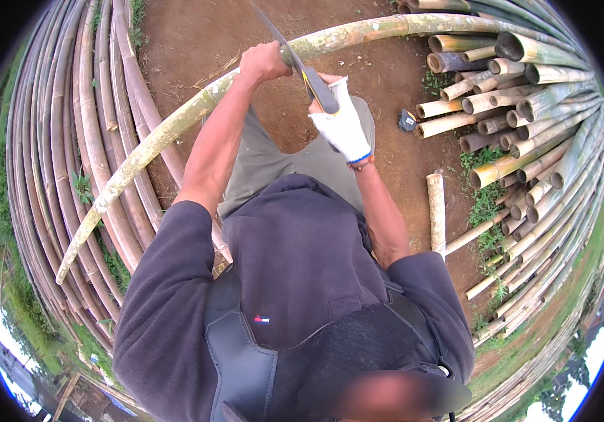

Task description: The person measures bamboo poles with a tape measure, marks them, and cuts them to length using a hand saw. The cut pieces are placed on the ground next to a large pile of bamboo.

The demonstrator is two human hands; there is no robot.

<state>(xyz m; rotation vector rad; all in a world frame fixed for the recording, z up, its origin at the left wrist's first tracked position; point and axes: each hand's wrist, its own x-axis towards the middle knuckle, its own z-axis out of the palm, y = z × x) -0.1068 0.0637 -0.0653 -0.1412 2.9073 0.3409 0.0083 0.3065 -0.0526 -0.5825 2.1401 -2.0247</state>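
Sleeves and front of a dark shirt [309,246] lie nearest, above grey-green trousers [260,169]. Past them, the right hand [344,130] sits inside a white glove [350,141], some fingers showing bare, closed around the black and yellow handle of a saw [316,88]. Just beside the blade, the bare left hand [265,62] grips a long mottled bamboo pole [168,130] from above; the pole runs across in front of the person, and the blade crosses it, though how deep cannot be told. On brown soil [196,35] to the right rests a small dark case [406,121], its contents hidden, and nearer, a short bamboo piece [436,211]. Beyond, a right-hand stack [548,105] shows round hollow ends, many shadowed within. Long poles [94,141] lie side by side at left, with grass [3,211] farther out.
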